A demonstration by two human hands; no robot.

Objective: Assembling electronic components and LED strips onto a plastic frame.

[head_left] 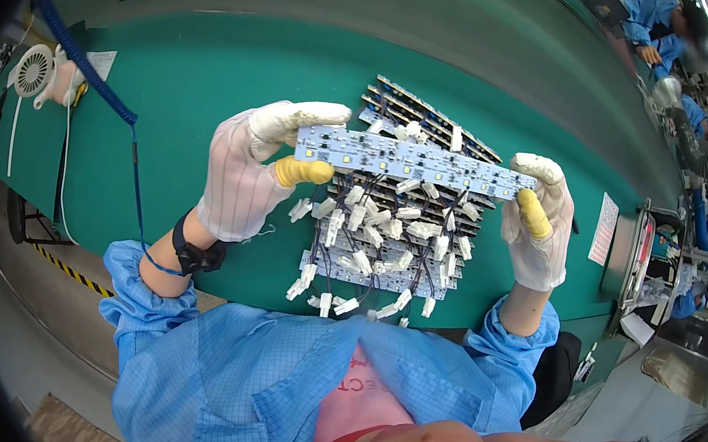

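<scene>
Between both hands I hold up a long, narrow LED circuit board (406, 162), pale blue-white with yellow square LEDs and small dark parts. My left hand (257, 158), in a striped white glove with a yellow thumb cover, pinches its left end. The right end is gripped by my right hand (538, 210), gloved the same way. Beneath it lies a stack of similar circuit boards (434, 122), with wires and many white plug connectors (371, 219) spread over them. The held board hides part of the stack.
A green mat (175, 76) covers the bench. At the far left stand a small white fan (35, 72) and a blue coiled cord (82, 55) that runs to my left wrist strap (195, 253). A printed sheet (603, 229) lies at right. Another person (652, 17) sits at the upper right.
</scene>
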